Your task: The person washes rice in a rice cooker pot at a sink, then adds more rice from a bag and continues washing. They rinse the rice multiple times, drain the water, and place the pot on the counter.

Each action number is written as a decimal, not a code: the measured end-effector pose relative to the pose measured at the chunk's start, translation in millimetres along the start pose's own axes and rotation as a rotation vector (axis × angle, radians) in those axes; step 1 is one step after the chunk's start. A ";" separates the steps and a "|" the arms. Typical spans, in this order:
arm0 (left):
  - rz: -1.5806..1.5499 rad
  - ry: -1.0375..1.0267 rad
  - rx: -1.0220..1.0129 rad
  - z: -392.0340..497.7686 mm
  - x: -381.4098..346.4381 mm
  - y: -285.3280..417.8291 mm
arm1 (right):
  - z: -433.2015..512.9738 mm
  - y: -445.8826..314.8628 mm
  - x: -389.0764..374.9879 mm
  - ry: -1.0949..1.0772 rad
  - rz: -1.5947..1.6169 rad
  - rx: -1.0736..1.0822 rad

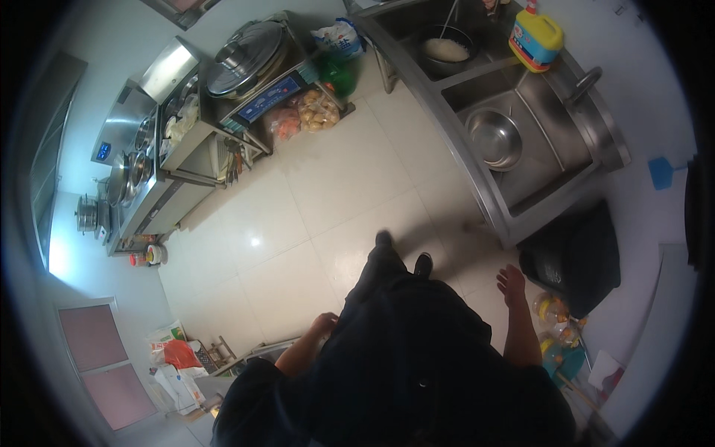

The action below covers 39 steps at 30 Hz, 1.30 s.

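Observation:
My right hand (511,284) hangs at my side with its fingers apart and nothing in it. The closest thing to it is a black bin (572,262) beside the end of the stainless steel sink unit (435,114). Beside my dark trousers is my left hand (325,323), its fingers curled and partly hidden, so I cannot tell whether it holds anything. Ahead on the right, a metal basin (494,138) sits in the near sink bowl. The far bowl contains a dark pot (470,42) with pale contents, perhaps rice, under a thin stream.
A yellow jug (535,40) stands on the sink's rear ledge near the faucet (585,85). Along the left run a cooking counter (167,195) and a unit with a large round lid (246,58). Bagged potatoes (318,110) lie below. Plastic bottles (550,310) stand behind the bin.

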State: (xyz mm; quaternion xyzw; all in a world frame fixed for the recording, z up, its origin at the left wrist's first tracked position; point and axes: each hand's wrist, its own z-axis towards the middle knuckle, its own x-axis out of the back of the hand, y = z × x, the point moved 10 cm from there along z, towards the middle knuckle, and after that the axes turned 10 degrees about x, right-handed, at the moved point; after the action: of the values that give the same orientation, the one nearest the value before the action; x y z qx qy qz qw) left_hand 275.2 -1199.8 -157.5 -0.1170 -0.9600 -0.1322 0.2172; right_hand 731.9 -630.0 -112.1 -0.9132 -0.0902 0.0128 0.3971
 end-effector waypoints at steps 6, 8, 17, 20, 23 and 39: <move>-0.135 -0.059 0.030 69.5 73.9 13.8 | 1.0 -27.1 -66.2 -0.001 -0.009 -0.082; 0.157 0.134 -0.282 101.9 138.1 71.8 | -7.8 -9.2 -67.1 0.069 -0.097 -0.179; 0.323 0.426 -0.411 272.5 448.7 272.7 | -77.7 54.1 -70.0 0.382 0.052 -0.346; 0.275 0.549 -0.383 283.1 531.7 362.4 | -61.2 68.1 -83.8 0.305 -0.065 -0.159; 0.175 0.512 -0.553 280.6 555.0 455.9 | -34.3 82.6 -103.0 0.127 -0.211 -0.069; 0.339 0.410 -0.266 241.0 560.3 548.4 | 113.5 55.2 -173.0 0.026 -0.264 -0.237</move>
State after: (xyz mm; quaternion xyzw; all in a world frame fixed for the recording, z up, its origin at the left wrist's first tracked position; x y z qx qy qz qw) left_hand -155.3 -518.5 -5.0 -0.2742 -0.8371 -0.2397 0.4081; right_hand 559.5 -615.1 -238.3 -0.9340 -0.2050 -0.0622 0.2859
